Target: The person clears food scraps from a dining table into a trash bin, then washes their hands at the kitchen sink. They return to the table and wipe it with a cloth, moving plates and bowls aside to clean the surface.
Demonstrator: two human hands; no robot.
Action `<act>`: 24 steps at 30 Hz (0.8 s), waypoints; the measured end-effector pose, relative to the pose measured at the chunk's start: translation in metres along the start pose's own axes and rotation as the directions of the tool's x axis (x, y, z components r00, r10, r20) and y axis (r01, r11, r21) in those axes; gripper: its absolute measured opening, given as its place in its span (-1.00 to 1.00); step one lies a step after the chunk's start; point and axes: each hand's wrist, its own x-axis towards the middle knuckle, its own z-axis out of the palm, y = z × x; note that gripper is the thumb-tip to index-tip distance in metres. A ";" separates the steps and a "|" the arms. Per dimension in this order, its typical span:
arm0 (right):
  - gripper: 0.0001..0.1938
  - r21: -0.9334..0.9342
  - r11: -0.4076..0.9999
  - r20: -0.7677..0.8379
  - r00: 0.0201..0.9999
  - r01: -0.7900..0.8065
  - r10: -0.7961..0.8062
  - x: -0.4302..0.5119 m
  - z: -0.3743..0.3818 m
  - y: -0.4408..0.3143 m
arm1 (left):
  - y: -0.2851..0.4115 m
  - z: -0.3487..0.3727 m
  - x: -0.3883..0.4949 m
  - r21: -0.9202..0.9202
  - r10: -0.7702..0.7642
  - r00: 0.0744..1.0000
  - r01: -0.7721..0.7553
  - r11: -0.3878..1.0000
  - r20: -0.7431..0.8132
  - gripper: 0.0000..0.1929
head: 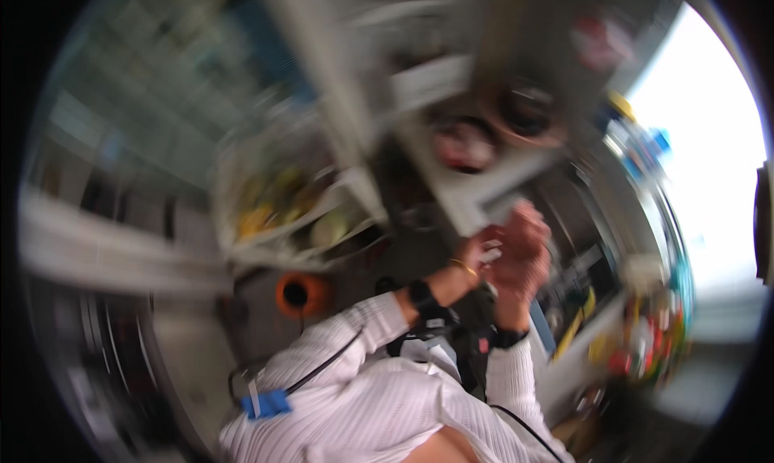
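My left hand (pixel 484 248) and my right hand (pixel 521 257) meet in front of me, near the corner of a light counter (pixel 462 212). The left overlaps the inner side of the right, and motion blur hides how their fingers lie. Small white patches show at the left fingers; I cannot tell whether they are something held. A gold-coloured bracelet (pixel 464 268) and a black wristband (pixel 424 300) circle my left wrist. Another black wristband (pixel 509 338) is on my right wrist. Beyond the hands stands a dark-rimmed bowl (pixel 491 138) with reddish contents, blurred.
Beside that bowl is a wider brownish vessel (pixel 553 138). A pale container (pixel 296 242) on the left holds yellow and green produce. An orange round object (pixel 320 294) sits below it. Several colourful packages (pixel 644 342) stand at right, near a bright window (pixel 713 130).
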 end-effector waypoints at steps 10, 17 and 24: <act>-0.46 -0.634 0.655 0.259 0.686 -0.411 0.680 -0.098 0.125 0.277 | 0.167 -0.168 -0.148 -0.371 0.791 0.612 -0.729 0.575 0.024 -0.66; -0.56 -0.719 0.512 0.364 0.373 -0.470 0.853 -0.233 0.157 0.536 | 0.280 -0.410 -0.312 0.548 0.883 0.182 -0.725 0.417 -0.432 -0.53; -0.53 -0.569 0.268 0.110 0.250 -0.777 0.962 -0.358 0.172 0.772 | 0.347 -0.622 -0.430 0.631 0.847 -0.039 -0.685 0.364 -0.531 -0.69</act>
